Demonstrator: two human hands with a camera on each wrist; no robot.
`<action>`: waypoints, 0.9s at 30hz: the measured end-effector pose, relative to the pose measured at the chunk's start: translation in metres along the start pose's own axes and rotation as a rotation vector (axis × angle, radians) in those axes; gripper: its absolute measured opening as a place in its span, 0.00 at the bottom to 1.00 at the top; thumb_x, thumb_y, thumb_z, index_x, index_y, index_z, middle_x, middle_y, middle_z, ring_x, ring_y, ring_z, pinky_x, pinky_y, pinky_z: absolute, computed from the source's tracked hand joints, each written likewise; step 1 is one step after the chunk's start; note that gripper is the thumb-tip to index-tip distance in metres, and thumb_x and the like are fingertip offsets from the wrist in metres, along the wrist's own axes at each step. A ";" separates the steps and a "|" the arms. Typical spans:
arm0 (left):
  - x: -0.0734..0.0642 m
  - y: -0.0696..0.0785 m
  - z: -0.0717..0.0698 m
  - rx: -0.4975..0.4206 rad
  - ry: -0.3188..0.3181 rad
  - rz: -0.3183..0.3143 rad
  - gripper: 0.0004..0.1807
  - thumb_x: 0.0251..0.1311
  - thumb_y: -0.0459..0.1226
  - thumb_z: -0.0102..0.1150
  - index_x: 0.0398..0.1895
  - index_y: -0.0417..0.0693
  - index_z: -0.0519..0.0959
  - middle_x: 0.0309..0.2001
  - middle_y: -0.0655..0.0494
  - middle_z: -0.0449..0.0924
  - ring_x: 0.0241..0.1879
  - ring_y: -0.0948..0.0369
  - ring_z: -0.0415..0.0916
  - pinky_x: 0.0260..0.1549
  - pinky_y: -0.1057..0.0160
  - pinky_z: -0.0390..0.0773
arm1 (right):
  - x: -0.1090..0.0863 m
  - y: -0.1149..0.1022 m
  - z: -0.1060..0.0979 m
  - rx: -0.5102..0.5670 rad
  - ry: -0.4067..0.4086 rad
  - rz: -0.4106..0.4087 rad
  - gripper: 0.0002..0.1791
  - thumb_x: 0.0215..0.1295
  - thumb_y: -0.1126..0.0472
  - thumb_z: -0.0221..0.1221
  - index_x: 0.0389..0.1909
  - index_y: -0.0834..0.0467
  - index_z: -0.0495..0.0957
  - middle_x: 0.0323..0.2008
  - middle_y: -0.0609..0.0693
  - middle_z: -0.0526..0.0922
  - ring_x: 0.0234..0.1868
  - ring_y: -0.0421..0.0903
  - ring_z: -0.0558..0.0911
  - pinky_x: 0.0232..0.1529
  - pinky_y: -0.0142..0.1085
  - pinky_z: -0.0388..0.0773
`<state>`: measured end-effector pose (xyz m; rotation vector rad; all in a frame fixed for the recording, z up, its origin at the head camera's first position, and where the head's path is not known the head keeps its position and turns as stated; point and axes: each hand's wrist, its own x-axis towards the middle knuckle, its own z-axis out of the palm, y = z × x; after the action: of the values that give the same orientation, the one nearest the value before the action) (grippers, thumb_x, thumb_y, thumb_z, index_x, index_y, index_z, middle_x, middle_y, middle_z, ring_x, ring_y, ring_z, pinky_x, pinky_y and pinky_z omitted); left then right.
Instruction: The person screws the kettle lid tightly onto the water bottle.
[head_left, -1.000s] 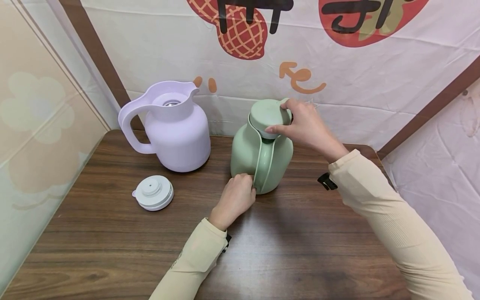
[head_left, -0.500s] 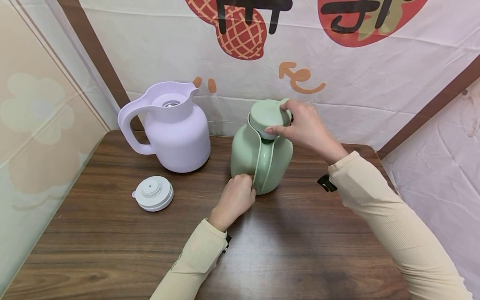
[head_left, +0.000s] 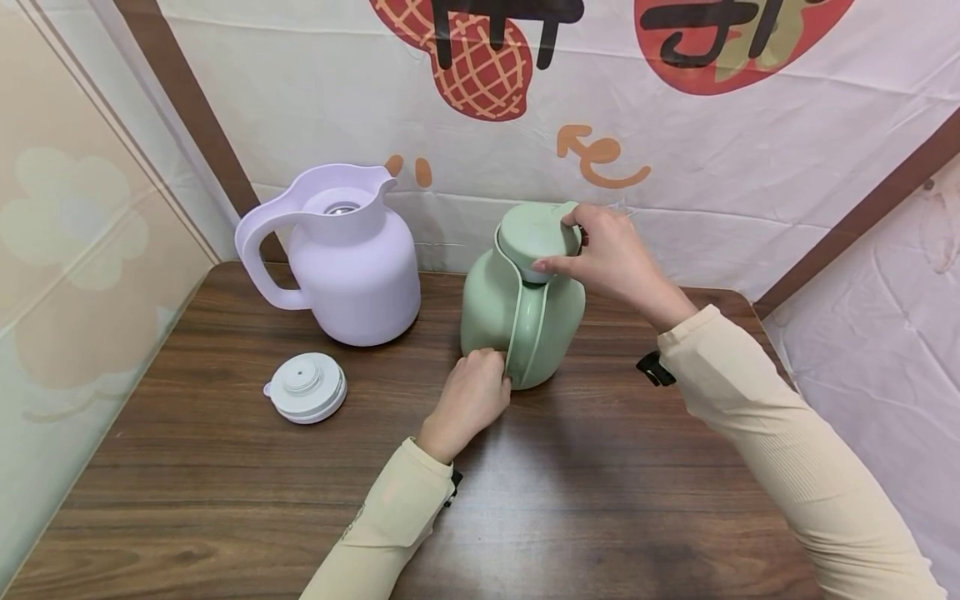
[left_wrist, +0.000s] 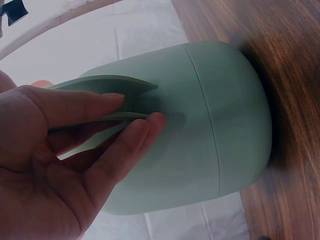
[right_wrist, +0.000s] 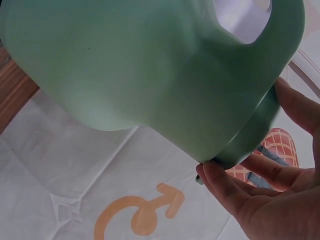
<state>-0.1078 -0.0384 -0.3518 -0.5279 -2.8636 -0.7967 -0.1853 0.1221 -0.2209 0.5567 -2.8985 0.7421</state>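
Note:
A green thermos jug stands upright on the wooden table, its handle turned toward me. Low on that handle, my left hand grips with curled fingers; in the left wrist view thumb and fingers close around it near the jug's body. At the top, my right hand pinches the rim of the round green lid, thumb on the near side and fingers on the far side. The lid sits in the jug's mouth, and in the right wrist view its edge stands out past the collar.
To the left stands a lilac thermos jug, lidless, its handle pointing left. In front of it a white lid lies upside down on the wooden table. A printed cloth wall rises close behind the table.
The green lid has sunk slightly lower into the jug's mouth, and my right hand has come down a little with it. My left hand stays on the handle.

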 end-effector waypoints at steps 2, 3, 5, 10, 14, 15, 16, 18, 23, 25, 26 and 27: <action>0.000 0.000 0.000 0.001 0.001 -0.002 0.13 0.45 0.24 0.55 0.10 0.42 0.69 0.17 0.50 0.70 0.19 0.52 0.73 0.21 0.55 0.73 | 0.000 0.000 0.000 -0.005 0.002 -0.001 0.31 0.46 0.53 0.69 0.47 0.68 0.72 0.37 0.60 0.76 0.37 0.53 0.72 0.40 0.44 0.67; 0.000 0.000 0.000 0.002 0.001 -0.002 0.12 0.45 0.24 0.56 0.10 0.42 0.69 0.17 0.50 0.70 0.19 0.52 0.74 0.21 0.55 0.73 | 0.000 0.000 0.000 -0.006 0.003 0.000 0.30 0.46 0.53 0.69 0.46 0.68 0.73 0.37 0.60 0.76 0.37 0.53 0.72 0.40 0.44 0.67; -0.001 0.000 0.001 0.003 0.003 -0.002 0.12 0.45 0.24 0.56 0.10 0.42 0.69 0.17 0.50 0.70 0.19 0.52 0.74 0.21 0.55 0.73 | 0.000 0.000 0.000 -0.007 0.003 -0.001 0.30 0.46 0.53 0.69 0.46 0.68 0.73 0.36 0.59 0.76 0.36 0.53 0.72 0.40 0.44 0.66; -0.001 -0.001 0.001 -0.001 0.007 -0.002 0.13 0.45 0.24 0.55 0.10 0.43 0.69 0.17 0.51 0.70 0.19 0.52 0.73 0.20 0.55 0.73 | 0.001 -0.001 0.000 0.002 -0.004 0.000 0.29 0.45 0.54 0.69 0.45 0.67 0.73 0.35 0.59 0.76 0.36 0.52 0.71 0.39 0.43 0.66; -0.001 -0.001 0.001 -0.007 0.005 -0.002 0.13 0.45 0.24 0.55 0.10 0.43 0.68 0.17 0.51 0.69 0.18 0.53 0.73 0.20 0.55 0.73 | 0.001 -0.001 -0.002 0.010 -0.028 0.013 0.29 0.46 0.55 0.69 0.46 0.67 0.73 0.36 0.59 0.76 0.36 0.53 0.72 0.39 0.43 0.67; -0.001 -0.001 0.001 -0.009 0.004 -0.002 0.13 0.45 0.24 0.55 0.09 0.43 0.68 0.17 0.51 0.69 0.18 0.53 0.72 0.20 0.56 0.73 | 0.001 -0.001 -0.003 0.013 -0.036 0.017 0.29 0.46 0.55 0.69 0.46 0.67 0.73 0.37 0.59 0.76 0.37 0.53 0.72 0.39 0.43 0.68; -0.001 -0.001 0.001 -0.010 0.004 -0.001 0.14 0.45 0.24 0.55 0.09 0.43 0.68 0.17 0.51 0.69 0.18 0.53 0.72 0.20 0.56 0.73 | 0.002 -0.001 -0.004 0.015 -0.046 0.022 0.29 0.46 0.55 0.69 0.46 0.67 0.73 0.38 0.59 0.77 0.38 0.53 0.73 0.40 0.43 0.68; -0.001 -0.001 0.001 -0.009 0.003 -0.001 0.14 0.45 0.24 0.55 0.09 0.43 0.67 0.16 0.51 0.69 0.18 0.54 0.72 0.20 0.56 0.73 | 0.002 -0.001 -0.006 0.029 -0.070 0.036 0.29 0.46 0.56 0.69 0.47 0.66 0.72 0.41 0.60 0.77 0.41 0.54 0.75 0.42 0.43 0.70; -0.001 -0.002 0.000 -0.004 0.001 0.003 0.14 0.46 0.24 0.55 0.09 0.43 0.68 0.16 0.51 0.69 0.19 0.53 0.73 0.20 0.56 0.73 | 0.004 -0.001 -0.013 0.054 -0.142 0.065 0.29 0.47 0.60 0.69 0.49 0.66 0.71 0.45 0.61 0.76 0.46 0.55 0.76 0.47 0.45 0.70; 0.000 -0.002 0.000 -0.003 -0.002 0.004 0.13 0.46 0.24 0.55 0.10 0.43 0.68 0.16 0.51 0.69 0.19 0.53 0.73 0.20 0.56 0.73 | 0.006 -0.001 -0.016 0.050 -0.167 0.066 0.29 0.46 0.60 0.68 0.50 0.66 0.70 0.47 0.61 0.76 0.47 0.55 0.75 0.47 0.46 0.70; 0.000 -0.002 0.000 -0.003 -0.003 0.005 0.13 0.46 0.24 0.55 0.10 0.43 0.68 0.16 0.51 0.69 0.19 0.53 0.73 0.20 0.56 0.73 | 0.007 -0.001 -0.017 0.048 -0.181 0.064 0.29 0.47 0.61 0.68 0.50 0.67 0.70 0.48 0.61 0.75 0.48 0.56 0.75 0.48 0.46 0.69; 0.000 -0.002 0.000 -0.002 -0.005 0.006 0.13 0.46 0.24 0.55 0.10 0.43 0.68 0.16 0.51 0.69 0.19 0.53 0.73 0.20 0.56 0.73 | 0.008 -0.001 -0.018 0.045 -0.194 0.064 0.29 0.47 0.61 0.68 0.50 0.67 0.70 0.49 0.61 0.75 0.49 0.56 0.74 0.48 0.46 0.69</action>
<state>-0.1086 -0.0400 -0.3530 -0.5396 -2.8642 -0.7979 -0.1923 0.1278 -0.2030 0.5732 -3.0977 0.8065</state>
